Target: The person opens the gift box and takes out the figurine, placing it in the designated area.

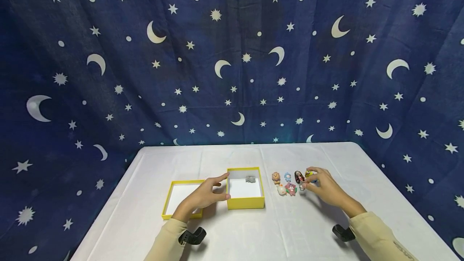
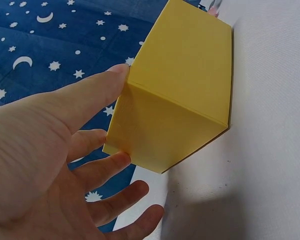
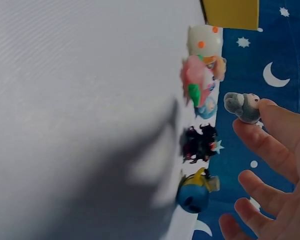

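Observation:
My right hand [image 1: 326, 186] pinches a small grey figurine [image 3: 244, 106] between thumb and index finger, above the table; the other fingers are spread apart. Below and beside it stand a black-haired figurine [image 1: 299, 177] and a yellow-and-blue figurine [image 3: 194, 192], partly covered in the head view. My left hand [image 1: 207, 193] touches the left wall of a yellow box [image 1: 246, 203] with thumb and fingertips, the remaining fingers loose. Inside the box's white interior, near the far right, lies another grey figurine [image 1: 250, 179].
Left of the box, partly behind my left hand, lies a yellow-rimmed lid [image 1: 174, 196]. Right of the box stand a tan figurine [image 1: 276, 178], a light-blue one [image 1: 287, 177], a white one with orange dots [image 3: 206, 41] and a pink one [image 3: 195, 80]. A starry curtain [image 1: 203, 71] hangs behind the white table [image 1: 253, 237].

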Available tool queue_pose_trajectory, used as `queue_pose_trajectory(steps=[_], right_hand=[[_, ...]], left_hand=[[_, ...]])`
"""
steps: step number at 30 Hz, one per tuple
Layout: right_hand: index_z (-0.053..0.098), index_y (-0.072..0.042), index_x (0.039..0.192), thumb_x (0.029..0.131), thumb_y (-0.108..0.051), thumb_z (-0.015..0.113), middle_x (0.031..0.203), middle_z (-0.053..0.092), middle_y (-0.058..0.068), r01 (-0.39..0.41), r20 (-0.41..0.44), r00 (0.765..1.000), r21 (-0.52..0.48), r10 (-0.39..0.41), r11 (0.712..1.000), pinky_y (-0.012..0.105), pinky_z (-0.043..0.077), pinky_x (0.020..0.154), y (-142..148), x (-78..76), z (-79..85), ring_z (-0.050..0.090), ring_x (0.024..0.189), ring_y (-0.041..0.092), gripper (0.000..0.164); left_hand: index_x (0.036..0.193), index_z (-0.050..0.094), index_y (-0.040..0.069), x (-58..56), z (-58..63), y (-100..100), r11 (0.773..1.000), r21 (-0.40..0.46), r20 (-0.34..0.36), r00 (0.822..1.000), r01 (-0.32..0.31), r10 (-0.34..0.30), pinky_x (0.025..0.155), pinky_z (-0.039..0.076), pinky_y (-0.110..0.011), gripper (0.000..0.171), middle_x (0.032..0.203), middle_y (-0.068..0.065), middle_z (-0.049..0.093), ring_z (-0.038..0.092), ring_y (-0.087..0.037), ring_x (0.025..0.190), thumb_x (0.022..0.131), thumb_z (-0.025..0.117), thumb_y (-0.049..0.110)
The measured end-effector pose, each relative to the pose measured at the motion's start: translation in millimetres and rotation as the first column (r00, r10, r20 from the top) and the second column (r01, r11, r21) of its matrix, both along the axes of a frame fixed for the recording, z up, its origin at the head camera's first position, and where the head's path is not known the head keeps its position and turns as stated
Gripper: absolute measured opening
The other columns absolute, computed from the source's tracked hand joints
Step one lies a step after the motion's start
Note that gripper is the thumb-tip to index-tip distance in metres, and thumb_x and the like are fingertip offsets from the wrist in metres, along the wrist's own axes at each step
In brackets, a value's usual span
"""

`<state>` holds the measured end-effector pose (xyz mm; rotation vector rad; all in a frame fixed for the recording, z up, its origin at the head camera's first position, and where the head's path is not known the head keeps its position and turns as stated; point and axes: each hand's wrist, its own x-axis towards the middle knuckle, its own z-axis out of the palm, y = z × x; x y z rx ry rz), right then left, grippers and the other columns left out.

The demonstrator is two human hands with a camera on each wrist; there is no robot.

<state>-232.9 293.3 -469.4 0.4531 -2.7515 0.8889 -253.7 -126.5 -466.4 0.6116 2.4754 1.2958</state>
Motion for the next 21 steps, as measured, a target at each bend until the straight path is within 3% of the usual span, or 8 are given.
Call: queue_pose_trajectory(steps=[11, 21], right_hand=[[0.079, -0.015, 0.079, 0.088, -0.018, 0.077, 0.135, 0.058, 0.031, 0.002, 0.05, 0.999, 0.021, -0.003, 1.0, 0.072, 0.031, 0.104, 5, 0.5, -12.1, 0.041, 0.13, 0.056, 0.009], [0.078, -0.017, 0.076, 0.086, -0.02, 0.079, 0.134, 0.059, 0.03, 0.002, 0.026, 1.0, 0.067, -0.004, 0.998, 0.07, 0.036, 0.104, 4, 2.1, -18.6, 0.046, 0.129, 0.054, 0.01]], left_hand=[[0.157, 0.037, 0.01, 0.3, 0.5, 1, 1.0, 0.0, -0.02, 1.0, 0.013, -0.013, 0.118, 0.03, -0.064, 0.075, 0.162, -0.008, 0.04, 0.043, -0.043, 0.143, 0.093, 0.074, 0.022], [0.156, 0.04, 0.012, 2.9, 1.5, 1, 1.0, -0.009, -0.028, 1.0, -0.008, 0.008, 0.117, 0.031, -0.063, 0.076, 0.161, -0.011, 0.041, 0.045, -0.041, 0.142, 0.091, 0.076, 0.025]])
